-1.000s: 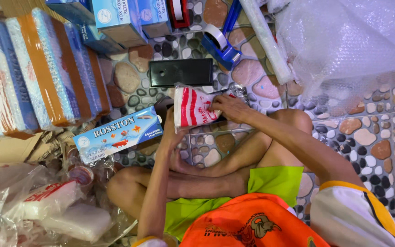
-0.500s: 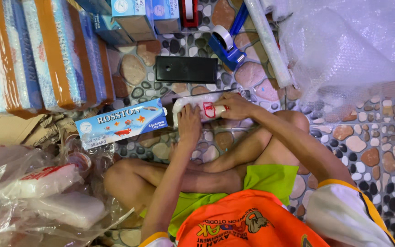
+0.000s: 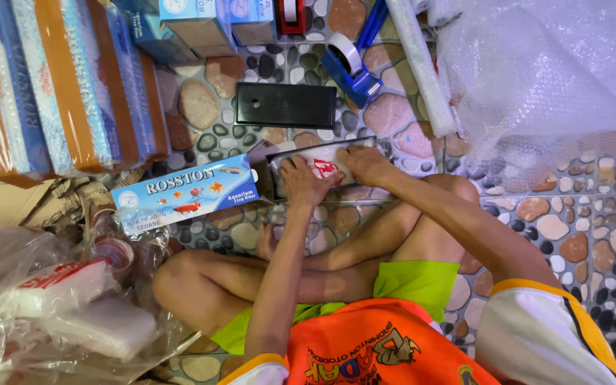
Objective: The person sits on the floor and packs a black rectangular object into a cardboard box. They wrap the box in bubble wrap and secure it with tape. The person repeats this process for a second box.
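I sit cross-legged on a pebble-tiled floor. Both hands press on a white packet with red print (image 3: 322, 165), which lies in a black tray-like box (image 3: 279, 162) in front of my shins. My left hand (image 3: 299, 180) covers the packet's left part with fingers curled on it. My right hand (image 3: 362, 162) holds its right end. A long blue carton with fish pictures (image 3: 187, 194) lies just left of my left hand, touching the black box's end.
A black rectangular lid (image 3: 286, 105) lies beyond the packet. A blue tape dispenser (image 3: 351, 68) and a bubble-wrap roll (image 3: 422, 68) stand farther back. Bubble wrap sheet (image 3: 543, 78) fills the right. Stacked blue and orange cartons (image 3: 58, 85) stand left; plastic bags (image 3: 44, 306) lie bottom left.
The packet was held up in front of me a second ago. Both hands have lowered it and now press it flat into the black box.
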